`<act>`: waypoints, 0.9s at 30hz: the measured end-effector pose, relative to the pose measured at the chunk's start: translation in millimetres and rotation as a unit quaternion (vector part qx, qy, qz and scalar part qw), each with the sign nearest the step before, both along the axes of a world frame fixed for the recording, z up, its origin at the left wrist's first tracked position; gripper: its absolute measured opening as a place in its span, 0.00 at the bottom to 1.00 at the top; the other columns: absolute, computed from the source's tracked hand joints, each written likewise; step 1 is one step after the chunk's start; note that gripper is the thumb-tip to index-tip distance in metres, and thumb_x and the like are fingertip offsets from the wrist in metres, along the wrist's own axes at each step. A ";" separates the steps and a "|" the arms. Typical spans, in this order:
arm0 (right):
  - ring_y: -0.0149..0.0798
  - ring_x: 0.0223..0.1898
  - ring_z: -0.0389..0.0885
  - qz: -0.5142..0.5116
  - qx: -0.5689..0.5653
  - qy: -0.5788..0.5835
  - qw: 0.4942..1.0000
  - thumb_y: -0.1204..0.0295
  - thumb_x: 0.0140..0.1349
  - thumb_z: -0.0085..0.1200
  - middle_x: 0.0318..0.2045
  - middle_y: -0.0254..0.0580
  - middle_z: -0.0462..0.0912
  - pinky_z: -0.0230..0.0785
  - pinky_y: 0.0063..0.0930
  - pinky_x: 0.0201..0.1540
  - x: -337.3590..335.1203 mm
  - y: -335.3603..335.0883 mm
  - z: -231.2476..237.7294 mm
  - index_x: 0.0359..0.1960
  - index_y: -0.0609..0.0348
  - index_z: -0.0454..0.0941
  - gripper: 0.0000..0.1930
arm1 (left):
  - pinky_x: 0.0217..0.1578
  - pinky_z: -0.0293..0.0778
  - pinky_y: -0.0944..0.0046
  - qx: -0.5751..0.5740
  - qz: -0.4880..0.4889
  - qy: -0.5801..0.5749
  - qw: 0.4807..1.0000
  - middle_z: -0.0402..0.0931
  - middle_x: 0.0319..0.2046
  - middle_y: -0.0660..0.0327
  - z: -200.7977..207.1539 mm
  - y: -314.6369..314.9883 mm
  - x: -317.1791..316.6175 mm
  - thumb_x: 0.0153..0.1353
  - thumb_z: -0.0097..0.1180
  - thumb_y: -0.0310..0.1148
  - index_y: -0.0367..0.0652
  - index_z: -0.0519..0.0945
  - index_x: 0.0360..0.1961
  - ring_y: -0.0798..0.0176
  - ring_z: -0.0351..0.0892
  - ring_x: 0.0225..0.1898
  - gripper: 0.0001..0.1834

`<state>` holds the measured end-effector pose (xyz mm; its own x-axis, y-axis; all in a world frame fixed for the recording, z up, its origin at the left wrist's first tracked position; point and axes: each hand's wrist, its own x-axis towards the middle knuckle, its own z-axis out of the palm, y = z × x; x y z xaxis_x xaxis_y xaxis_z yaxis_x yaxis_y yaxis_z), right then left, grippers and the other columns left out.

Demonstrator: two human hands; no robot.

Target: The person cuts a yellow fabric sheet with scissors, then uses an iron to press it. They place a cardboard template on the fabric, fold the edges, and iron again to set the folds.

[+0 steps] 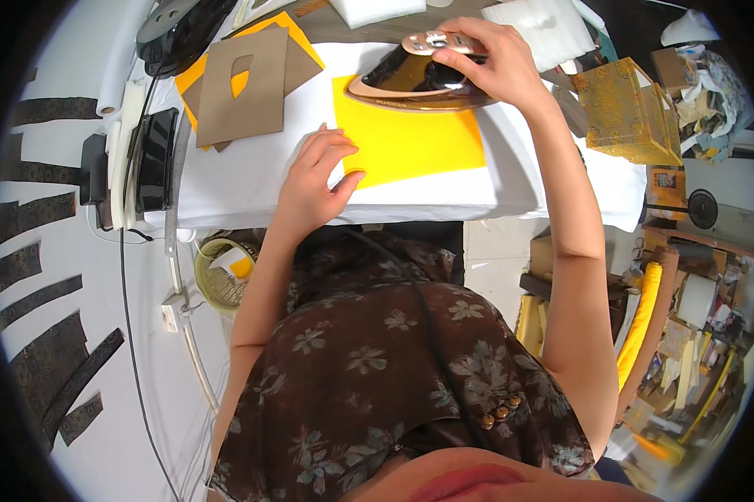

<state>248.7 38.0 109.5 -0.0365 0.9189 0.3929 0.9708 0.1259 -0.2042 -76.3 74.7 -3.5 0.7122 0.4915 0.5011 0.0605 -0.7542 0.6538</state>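
A piece of bright yellow cloth lies flat on the white table cover. My right hand is wrapped round the handle of a dark clothes iron with a copper-coloured rim. The iron rests over the far part of the cloth, its tip toward the left. At the cloth's left edge is my left hand, fingers bent and thumb held apart, with the tips touching the cloth. Left of that, brown card pieces, the top one with a cut-out, overlap yellow sheets.
A gold patterned box stands at the table's right end. White foam pieces lie at the back. A black device and a dangling cable are on the left. Below the table edge sits a yellowish waste basket.
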 end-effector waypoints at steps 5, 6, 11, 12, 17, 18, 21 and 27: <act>0.52 0.35 0.86 -0.028 0.003 0.063 0.998 0.52 0.59 0.67 0.30 0.46 0.86 0.76 0.43 0.44 -37.5 16.8 16.7 0.38 0.57 0.85 0.20 | 0.61 0.74 0.49 -0.014 0.017 0.008 1.000 0.80 0.48 0.52 4.3 -3.1 -2.7 0.50 0.72 0.23 0.36 0.81 0.45 0.45 0.78 0.54 0.20; 0.54 0.36 0.85 -0.005 0.025 0.036 0.999 0.50 0.59 0.67 0.31 0.46 0.86 0.74 0.44 0.41 -36.1 19.3 14.0 0.38 0.56 0.85 0.21 | 0.61 0.74 0.50 -0.009 0.017 0.007 1.000 0.80 0.48 0.52 5.0 -2.6 -2.4 0.50 0.73 0.23 0.36 0.81 0.45 0.45 0.79 0.54 0.20; 0.53 0.36 0.85 -0.035 0.003 0.025 0.999 0.48 0.59 0.66 0.31 0.46 0.86 0.73 0.44 0.41 -47.2 21.4 13.3 0.38 0.55 0.85 0.22 | 0.61 0.74 0.51 -0.016 0.031 -0.012 0.999 0.80 0.49 0.51 3.2 -1.3 -2.1 0.52 0.70 0.22 0.37 0.81 0.46 0.45 0.79 0.55 0.19; 0.54 0.36 0.85 -0.051 -0.021 0.037 0.998 0.47 0.59 0.66 0.31 0.46 0.86 0.73 0.44 0.41 -50.9 20.2 16.3 0.38 0.55 0.85 0.23 | 0.61 0.74 0.51 -0.023 0.035 -0.015 0.999 0.80 0.49 0.51 3.6 -1.4 -2.5 0.53 0.69 0.22 0.37 0.81 0.47 0.45 0.79 0.55 0.19; 0.48 0.32 0.87 -0.065 -0.056 0.002 0.996 0.46 0.61 0.64 0.30 0.41 0.87 0.77 0.39 0.37 -66.8 0.9 15.5 0.42 0.52 0.86 0.22 | 0.69 0.62 0.51 -0.159 0.056 -0.092 0.982 0.73 0.61 0.49 -1.9 4.0 -10.6 0.62 0.63 0.27 0.38 0.75 0.59 0.48 0.70 0.65 0.24; 0.48 0.29 0.87 -0.053 -0.038 -0.022 0.998 0.40 0.60 0.63 0.27 0.40 0.87 0.78 0.39 0.34 -69.3 -2.7 10.6 0.41 0.49 0.87 0.25 | 0.72 0.58 0.51 -0.221 0.050 -0.124 0.966 0.71 0.64 0.49 -2.0 4.6 -11.5 0.64 0.61 0.28 0.37 0.72 0.62 0.50 0.68 0.68 0.25; 0.39 0.23 0.83 0.008 -0.021 0.012 1.000 0.45 0.57 0.69 0.28 0.43 0.87 0.75 0.29 0.30 -85.6 -20.9 10.6 0.45 0.56 0.86 0.27 | 0.78 0.41 0.50 -0.299 0.030 -0.181 0.936 0.61 0.71 0.49 -2.9 7.9 -12.1 0.74 0.47 0.38 0.37 0.61 0.71 0.55 0.53 0.76 0.28; 0.44 0.28 0.86 0.074 -0.081 0.050 0.993 0.53 0.53 0.73 0.34 0.42 0.87 0.78 0.31 0.34 -103.6 -54.9 21.0 0.44 0.57 0.85 0.24 | 0.78 0.41 0.51 -0.331 0.019 -0.249 0.910 0.61 0.72 0.48 -10.8 13.8 -14.5 0.79 0.38 0.44 0.37 0.62 0.71 0.55 0.52 0.78 0.28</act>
<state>145.1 -16.9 130.5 -0.1432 0.9578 0.2490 0.9181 0.2226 -0.3279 -90.8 88.5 -14.3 0.4550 0.8223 0.3417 -0.3494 -0.1881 0.9179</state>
